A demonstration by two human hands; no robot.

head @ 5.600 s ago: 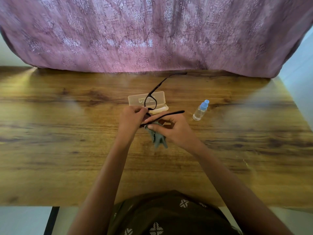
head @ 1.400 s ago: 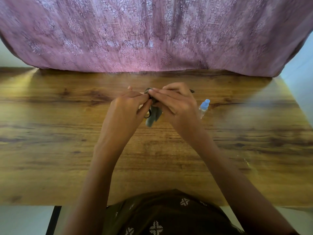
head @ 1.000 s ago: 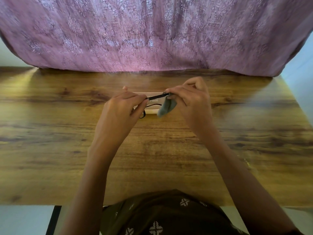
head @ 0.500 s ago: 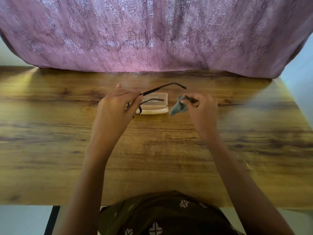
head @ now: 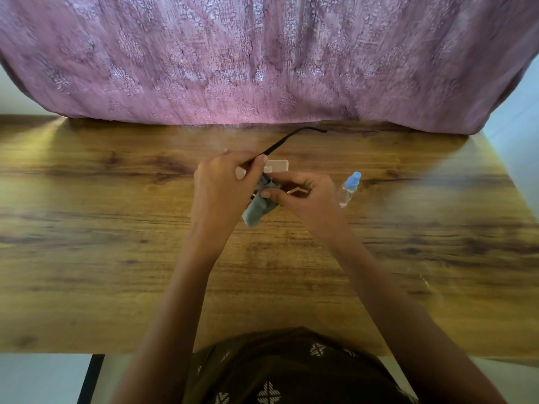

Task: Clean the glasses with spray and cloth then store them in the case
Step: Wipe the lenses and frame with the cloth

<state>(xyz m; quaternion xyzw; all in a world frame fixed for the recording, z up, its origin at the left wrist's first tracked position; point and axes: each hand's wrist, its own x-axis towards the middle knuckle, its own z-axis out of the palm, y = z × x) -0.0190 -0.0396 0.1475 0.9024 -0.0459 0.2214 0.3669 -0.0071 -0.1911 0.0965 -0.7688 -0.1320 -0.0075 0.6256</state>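
My left hand (head: 224, 185) holds the black glasses (head: 287, 138) above the wooden table (head: 116, 228); one temple arm sticks up and away to the right, while the lenses are hidden behind my fingers. My right hand (head: 306, 196) pinches the grey cloth (head: 258, 209) against the frame, right beside my left hand. The cloth's loose end hangs down below both hands. The pale glasses case (head: 277, 165) lies on the table just behind my hands, mostly covered. A small clear spray bottle (head: 348, 189) with a blue cap lies to the right of my right hand.
A pink patterned curtain (head: 262, 59) hangs along the table's far edge. The table's near edge runs just in front of my body. A pale wall or floor shows at the far right.
My right hand with the cloth has come back left to the glasses in my left hand. The glasses have tilted so the temple arm points further up and away.
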